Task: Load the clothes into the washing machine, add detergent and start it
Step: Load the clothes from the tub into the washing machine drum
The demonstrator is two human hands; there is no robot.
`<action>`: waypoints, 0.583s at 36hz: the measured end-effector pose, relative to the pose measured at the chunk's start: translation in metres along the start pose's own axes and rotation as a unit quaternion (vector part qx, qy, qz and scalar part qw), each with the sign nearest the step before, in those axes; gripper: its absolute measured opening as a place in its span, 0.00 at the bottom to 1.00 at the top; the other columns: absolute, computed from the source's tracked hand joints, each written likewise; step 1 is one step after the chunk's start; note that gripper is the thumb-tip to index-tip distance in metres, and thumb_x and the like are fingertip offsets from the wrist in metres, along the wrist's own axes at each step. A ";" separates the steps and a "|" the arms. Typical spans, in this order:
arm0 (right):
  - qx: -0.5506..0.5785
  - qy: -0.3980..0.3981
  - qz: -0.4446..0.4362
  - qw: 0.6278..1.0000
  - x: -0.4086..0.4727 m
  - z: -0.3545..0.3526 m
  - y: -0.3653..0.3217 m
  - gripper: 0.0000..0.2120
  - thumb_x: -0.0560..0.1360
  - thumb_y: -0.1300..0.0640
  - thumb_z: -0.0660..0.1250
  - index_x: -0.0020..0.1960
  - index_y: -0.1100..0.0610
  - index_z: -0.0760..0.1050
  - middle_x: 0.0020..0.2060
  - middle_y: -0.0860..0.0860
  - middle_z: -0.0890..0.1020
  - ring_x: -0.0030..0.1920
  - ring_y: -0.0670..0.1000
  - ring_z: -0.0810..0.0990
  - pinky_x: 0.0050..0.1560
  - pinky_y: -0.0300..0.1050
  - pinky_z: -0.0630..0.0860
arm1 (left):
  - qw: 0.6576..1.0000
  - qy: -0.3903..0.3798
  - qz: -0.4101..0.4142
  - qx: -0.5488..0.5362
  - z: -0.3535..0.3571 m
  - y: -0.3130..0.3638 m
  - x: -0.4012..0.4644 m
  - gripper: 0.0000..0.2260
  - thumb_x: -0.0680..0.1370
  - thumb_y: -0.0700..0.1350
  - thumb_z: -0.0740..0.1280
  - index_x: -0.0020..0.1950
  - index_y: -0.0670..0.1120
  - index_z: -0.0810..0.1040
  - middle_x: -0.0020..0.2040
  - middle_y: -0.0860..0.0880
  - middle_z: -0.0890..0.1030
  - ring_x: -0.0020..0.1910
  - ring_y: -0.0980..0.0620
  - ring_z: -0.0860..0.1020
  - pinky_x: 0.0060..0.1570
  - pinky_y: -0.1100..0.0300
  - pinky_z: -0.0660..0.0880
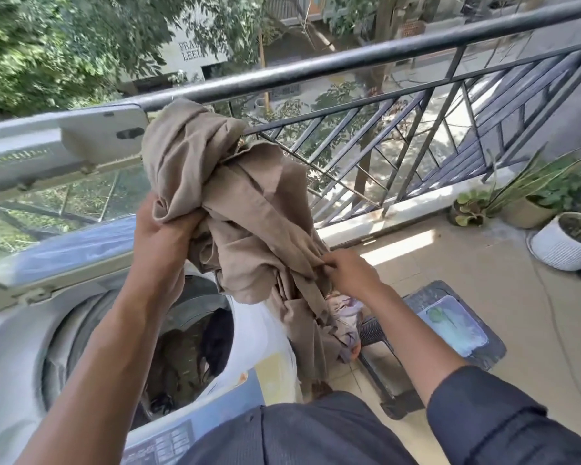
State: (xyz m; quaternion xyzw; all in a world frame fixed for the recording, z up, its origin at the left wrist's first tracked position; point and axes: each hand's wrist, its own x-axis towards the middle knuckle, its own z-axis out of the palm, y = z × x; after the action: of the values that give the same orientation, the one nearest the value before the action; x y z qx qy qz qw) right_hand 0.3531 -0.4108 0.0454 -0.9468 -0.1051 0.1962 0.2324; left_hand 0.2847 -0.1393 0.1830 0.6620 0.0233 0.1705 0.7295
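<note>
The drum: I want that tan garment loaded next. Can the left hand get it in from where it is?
Probably yes: the lid stands open, and the left hand holds the tan garment just above the drum.

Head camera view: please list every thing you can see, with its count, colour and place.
garment: one, beige, held up above the washing machine
washing machine: one, white, lower left, lid raised
dark clothes: some, black, inside the drum
stool: one, dark, on the floor at right, more clothes on it
packet: one, pale blue, on the stool
plant pots: several, white and beige, far right
railing: one, black, across the balcony
left hand: grips the garment
right hand: fingers pinch the garment
</note>
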 end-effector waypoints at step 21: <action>0.454 0.110 -0.250 0.848 -0.051 -0.147 -0.105 0.12 0.84 0.61 0.63 0.54 0.53 0.86 0.48 0.52 0.88 0.50 0.52 0.87 0.54 0.49 0.84 | 0.972 -0.025 -0.154 0.173 0.007 -0.067 -0.005 0.26 0.68 0.59 0.81 0.64 0.61 0.78 0.59 0.58 0.87 0.59 0.57 0.85 0.61 0.45 0.83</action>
State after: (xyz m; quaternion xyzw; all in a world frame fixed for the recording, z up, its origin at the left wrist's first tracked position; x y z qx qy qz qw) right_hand 0.3578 -0.3927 0.2319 -0.6928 -0.2112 0.0516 0.6875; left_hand 0.2968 -0.1518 0.1182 0.7708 0.1359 0.0326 0.6215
